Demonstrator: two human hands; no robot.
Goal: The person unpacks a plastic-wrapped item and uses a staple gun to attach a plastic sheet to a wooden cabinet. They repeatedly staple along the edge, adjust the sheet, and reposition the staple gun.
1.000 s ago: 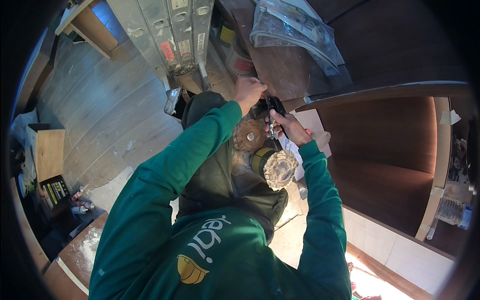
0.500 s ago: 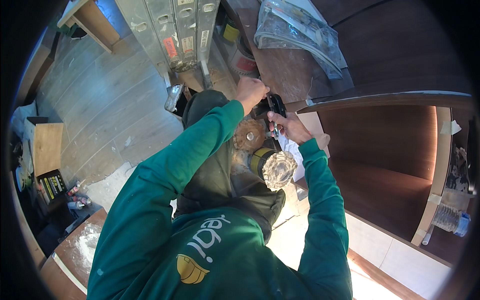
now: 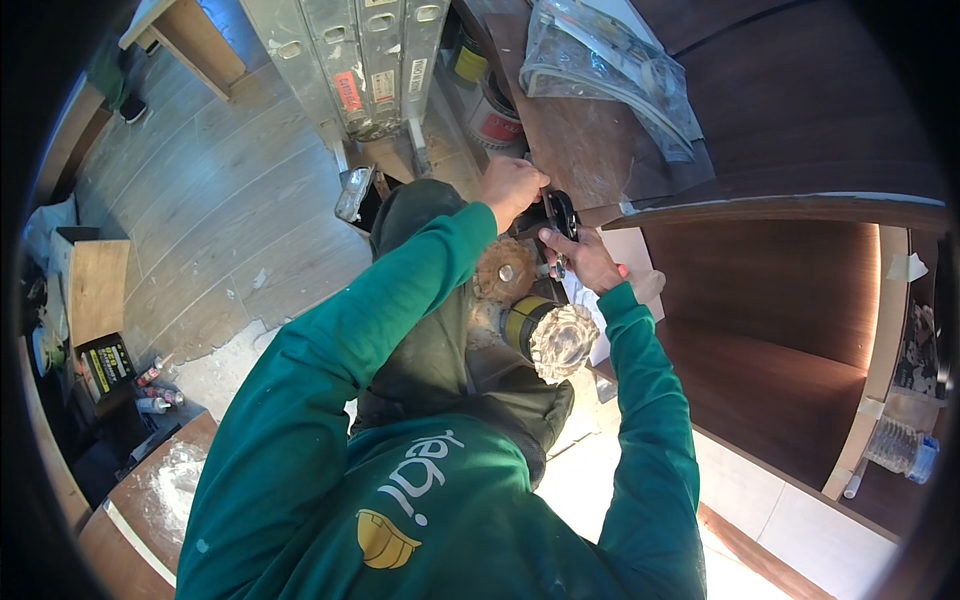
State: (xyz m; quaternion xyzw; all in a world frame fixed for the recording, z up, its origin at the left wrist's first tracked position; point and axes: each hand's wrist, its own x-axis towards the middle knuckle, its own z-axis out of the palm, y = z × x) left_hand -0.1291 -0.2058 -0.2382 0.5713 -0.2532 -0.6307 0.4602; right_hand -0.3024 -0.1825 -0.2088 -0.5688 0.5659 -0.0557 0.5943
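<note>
My right hand (image 3: 588, 258) is closed around a black and silver hand tool (image 3: 563, 215) with a curved black part at its upper end; its exact kind is not clear. Just up and left of it, my left hand (image 3: 514, 187) is closed in a pinch by the tool's upper end, and what it grips is too small to make out. A small orange-red spot shows beside my right hand. Below the hands, near my legs, stand a can (image 3: 562, 342) with a yellow and black band and a crusted top, and a rounder brown crusted container (image 3: 504, 272).
A folded metal ladder (image 3: 350, 70) stands ahead, beside paint cans (image 3: 495, 120). On the right is a brown cabinet (image 3: 750, 300) with a lit compartment; a clear plastic bag (image 3: 610, 70) lies above. At far left are a wooden box (image 3: 98, 290) and several tubes (image 3: 155, 390).
My hands stay close together at the tool, which has turned slightly. The whole view has shifted a little. More of another person's leg and shoe shows at the upper left.
</note>
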